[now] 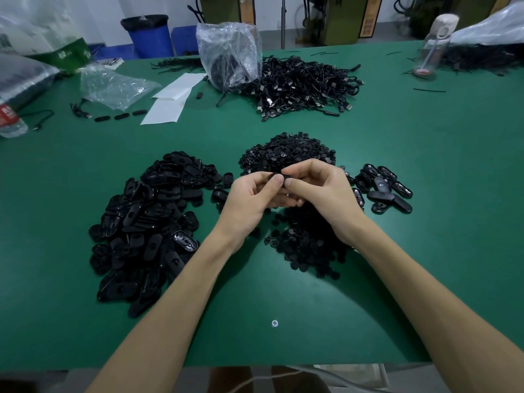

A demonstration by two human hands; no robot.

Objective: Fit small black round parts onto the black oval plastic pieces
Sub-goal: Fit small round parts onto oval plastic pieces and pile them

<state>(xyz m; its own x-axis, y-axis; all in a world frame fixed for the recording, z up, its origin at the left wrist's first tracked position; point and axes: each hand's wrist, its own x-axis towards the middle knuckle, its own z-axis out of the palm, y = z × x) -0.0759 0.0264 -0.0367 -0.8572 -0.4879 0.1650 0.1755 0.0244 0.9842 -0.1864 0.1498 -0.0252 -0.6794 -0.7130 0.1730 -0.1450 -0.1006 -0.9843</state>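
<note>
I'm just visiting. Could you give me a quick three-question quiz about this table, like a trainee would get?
1. True or false: the big pile of oval pieces lies on the person's right side.
2. What do the left hand and right hand pinch between them? A a spoon, B a small black piece, C a red cup.
3. Fill in: the table top is ___ in colour.
Key: 1 false; 2 B; 3 green.
</note>
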